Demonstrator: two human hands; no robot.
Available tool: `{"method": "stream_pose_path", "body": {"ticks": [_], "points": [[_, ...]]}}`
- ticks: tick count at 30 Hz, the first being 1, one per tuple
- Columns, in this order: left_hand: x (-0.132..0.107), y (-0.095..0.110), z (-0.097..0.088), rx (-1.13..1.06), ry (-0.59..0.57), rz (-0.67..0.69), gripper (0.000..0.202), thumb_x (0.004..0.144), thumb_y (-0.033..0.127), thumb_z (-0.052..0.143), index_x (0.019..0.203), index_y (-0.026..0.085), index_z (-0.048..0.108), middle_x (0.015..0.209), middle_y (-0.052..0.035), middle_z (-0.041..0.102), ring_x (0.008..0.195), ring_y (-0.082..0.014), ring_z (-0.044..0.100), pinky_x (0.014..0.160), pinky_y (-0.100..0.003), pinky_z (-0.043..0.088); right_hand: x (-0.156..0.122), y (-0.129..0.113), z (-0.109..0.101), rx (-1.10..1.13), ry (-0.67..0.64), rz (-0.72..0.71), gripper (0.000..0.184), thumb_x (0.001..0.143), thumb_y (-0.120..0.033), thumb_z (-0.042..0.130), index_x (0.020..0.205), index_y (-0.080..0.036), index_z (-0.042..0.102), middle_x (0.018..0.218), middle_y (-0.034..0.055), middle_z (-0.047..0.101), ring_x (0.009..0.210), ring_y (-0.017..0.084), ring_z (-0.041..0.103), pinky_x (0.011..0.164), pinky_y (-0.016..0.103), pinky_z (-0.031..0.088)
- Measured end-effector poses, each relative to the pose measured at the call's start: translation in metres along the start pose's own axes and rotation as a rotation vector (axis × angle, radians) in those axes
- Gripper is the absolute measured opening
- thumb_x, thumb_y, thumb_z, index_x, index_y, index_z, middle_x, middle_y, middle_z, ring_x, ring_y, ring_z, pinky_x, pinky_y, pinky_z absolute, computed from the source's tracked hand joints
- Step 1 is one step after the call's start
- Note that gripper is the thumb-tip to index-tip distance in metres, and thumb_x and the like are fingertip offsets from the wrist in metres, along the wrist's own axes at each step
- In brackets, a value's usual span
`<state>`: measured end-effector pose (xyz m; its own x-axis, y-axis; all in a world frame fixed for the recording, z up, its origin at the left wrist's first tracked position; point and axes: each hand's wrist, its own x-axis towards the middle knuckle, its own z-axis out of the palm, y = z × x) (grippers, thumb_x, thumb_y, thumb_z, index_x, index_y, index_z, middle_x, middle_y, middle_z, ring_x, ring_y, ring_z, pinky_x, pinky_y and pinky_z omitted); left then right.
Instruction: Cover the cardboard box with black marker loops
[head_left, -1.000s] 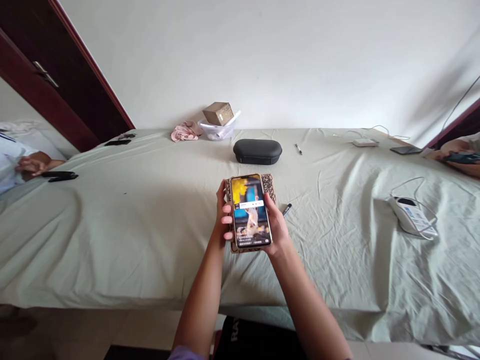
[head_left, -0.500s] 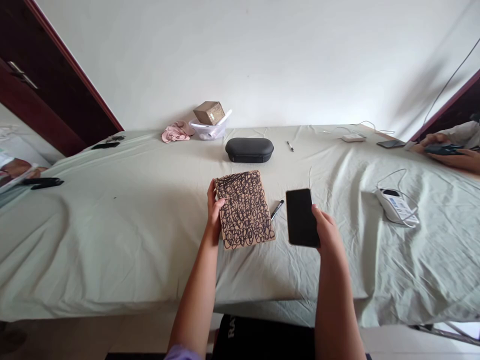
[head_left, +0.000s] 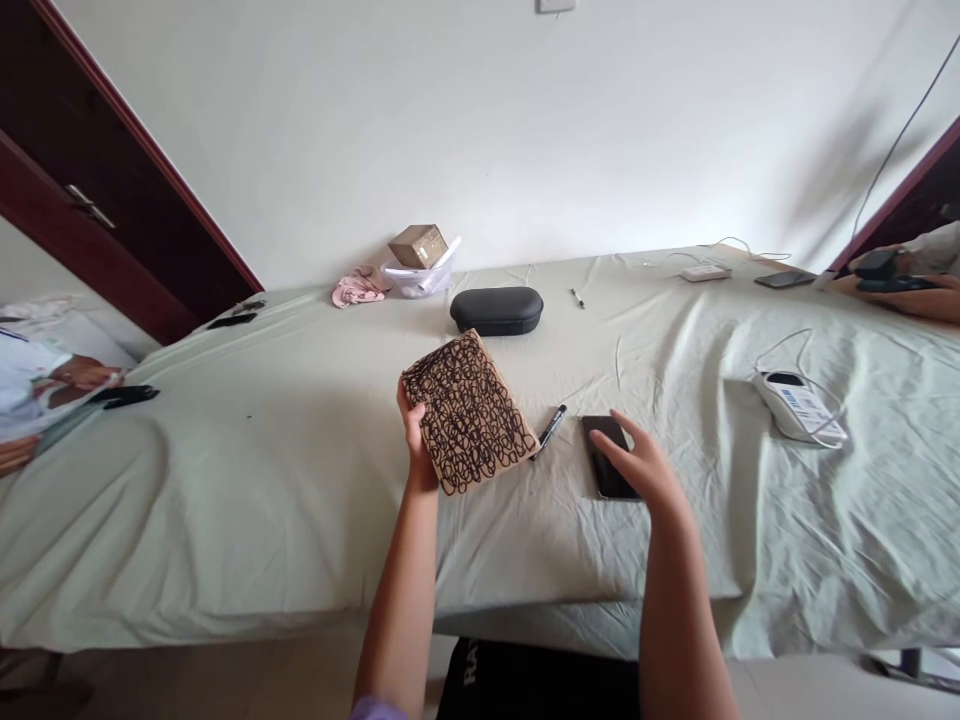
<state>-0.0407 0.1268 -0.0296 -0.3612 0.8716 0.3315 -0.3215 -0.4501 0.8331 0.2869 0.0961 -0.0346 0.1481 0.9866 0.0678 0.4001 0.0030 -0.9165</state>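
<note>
My left hand (head_left: pixel 418 430) grips the left edge of a flat brown cardboard box (head_left: pixel 472 415), with the thumb on its front. Black looping scribbles cover the face toward me, and the box is tilted above the cloth. On the right, a black phone (head_left: pixel 611 470) lies screen up on the bed-like covered surface. Over its right side hovers my right hand (head_left: pixel 641 460), thumb and fingers spread apart; whether it still touches the phone is hard to tell. A black marker (head_left: pixel 553 428) lies between the box and the phone, its lower end close to the box corner.
Behind the box sits a black hard case (head_left: pixel 496 311), with a pen (head_left: pixel 577 298) to its right. A white corded device (head_left: pixel 799 405) stands at right. Near the wall are a pink cloth (head_left: pixel 360 287) and a plastic tub (head_left: pixel 420 280) bearing a small carton (head_left: pixel 418 246). Other people's hands show at both sides.
The phone has gone from my right hand down onto the cloth, and the fingers have spread. My left hand has turned the box counterclockwise and moved it slightly left.
</note>
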Motion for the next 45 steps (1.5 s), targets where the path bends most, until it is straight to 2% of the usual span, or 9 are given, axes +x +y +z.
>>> {"method": "stream_pose_path", "body": {"ticks": [5, 10, 13, 16, 20, 24, 29, 37, 45], "points": [[-0.003, 0.007, 0.02, 0.089, 0.123, 0.236, 0.072, 0.096, 0.058, 0.038, 0.165, 0.048, 0.02, 0.175, 0.0049, 0.034, 0.162, -0.0312, 0.033, 0.13, -0.053, 0.034, -0.016, -0.044, 0.054, 0.336, -0.614, -0.073, 0.137, 0.074, -0.061, 0.092, 0.175, -0.031, 0.004, 0.17, 0.0213, 0.041, 0.153, 0.039, 0.048, 0.125, 0.068, 0.034], [0.013, 0.015, -0.004, 0.194, 0.057, 0.192, 0.086, 0.084, 0.065, 0.057, 0.159, 0.044, 0.02, 0.17, -0.0053, 0.038, 0.156, -0.0363, 0.04, 0.122, -0.06, 0.041, 0.002, -0.085, 0.077, 0.589, -0.429, -0.339, 0.149, 0.082, -0.049, 0.089, 0.164, -0.038, -0.035, 0.182, 0.0146, 0.008, 0.167, 0.032, 0.021, 0.13, 0.063, 0.028], [0.032, 0.042, -0.031, 0.49, -0.216, 0.051, 0.101, 0.068, 0.05, 0.088, 0.152, 0.034, 0.035, 0.166, -0.014, 0.04, 0.157, -0.0393, 0.039, 0.121, -0.061, 0.043, 0.029, -0.103, 0.044, 0.429, -0.429, -0.566, 0.158, 0.074, -0.041, 0.095, 0.165, -0.035, -0.034, 0.183, 0.0153, -0.002, 0.169, 0.035, 0.004, 0.13, 0.064, 0.025], [0.045, 0.078, -0.039, 0.584, -0.286, 0.079, 0.11, 0.064, 0.041, 0.096, 0.157, 0.031, 0.037, 0.162, -0.0148, 0.049, 0.157, -0.0369, 0.042, 0.131, -0.06, 0.03, 0.053, -0.118, 0.009, 0.261, -0.532, -0.696, 0.153, 0.074, -0.037, 0.094, 0.166, -0.039, -0.029, 0.183, 0.0128, -0.003, 0.169, 0.037, 0.003, 0.128, 0.067, 0.027], [0.054, 0.111, -0.019, 0.533, -0.357, 0.088, 0.109, 0.069, 0.037, 0.094, 0.161, 0.033, 0.038, 0.155, -0.0125, 0.06, 0.155, -0.035, 0.047, 0.133, -0.057, 0.028, 0.072, -0.141, -0.005, 0.138, -0.532, -0.796, 0.144, 0.077, -0.04, 0.091, 0.17, -0.041, -0.02, 0.183, 0.0113, 0.001, 0.169, 0.038, 0.003, 0.125, 0.067, 0.034], [0.066, 0.124, 0.002, 0.497, -0.358, 0.101, 0.12, 0.073, 0.031, 0.093, 0.168, 0.04, 0.021, 0.17, -0.0094, 0.046, 0.159, -0.0309, 0.043, 0.134, -0.053, 0.028, 0.086, -0.156, -0.003, 0.071, -0.475, -0.853, 0.139, 0.082, -0.046, 0.087, 0.17, -0.038, -0.02, 0.183, 0.013, 0.003, 0.168, 0.04, 0.011, 0.125, 0.066, 0.036], [0.088, 0.133, 0.017, 0.735, -0.391, 0.134, 0.11, 0.073, 0.036, 0.093, 0.165, 0.039, 0.033, 0.172, -0.0108, 0.041, 0.155, -0.036, 0.047, 0.13, -0.057, 0.035, 0.103, -0.145, -0.004, 0.043, -0.299, -0.92, 0.132, 0.083, -0.05, 0.086, 0.174, -0.037, -0.009, 0.182, 0.0133, 0.014, 0.166, 0.042, 0.02, 0.129, 0.067, 0.026], [0.097, 0.122, 0.051, 1.151, -0.396, 0.298, 0.087, 0.064, 0.033, 0.098, 0.144, 0.046, 0.065, 0.177, -0.0028, 0.034, 0.165, -0.0514, 0.015, 0.128, -0.08, 0.017, 0.115, -0.127, -0.018, 0.119, -0.138, -0.893, 0.132, 0.081, -0.053, 0.085, 0.174, -0.037, -0.008, 0.172, 0.0133, 0.035, 0.156, 0.044, 0.038, 0.128, 0.066, 0.028], [0.09, 0.092, 0.047, 0.754, -0.729, 0.16, 0.144, 0.062, 0.034, 0.101, 0.172, 0.044, 0.009, 0.18, -0.0115, 0.02, 0.165, -0.0477, 0.025, 0.13, -0.068, 0.033, 0.088, -0.153, 0.0, 0.018, -0.319, -0.935, 0.116, 0.08, -0.052, 0.087, 0.173, -0.041, 0.019, 0.174, 0.0073, 0.035, 0.16, 0.047, 0.027, 0.131, 0.07, 0.014]]}}
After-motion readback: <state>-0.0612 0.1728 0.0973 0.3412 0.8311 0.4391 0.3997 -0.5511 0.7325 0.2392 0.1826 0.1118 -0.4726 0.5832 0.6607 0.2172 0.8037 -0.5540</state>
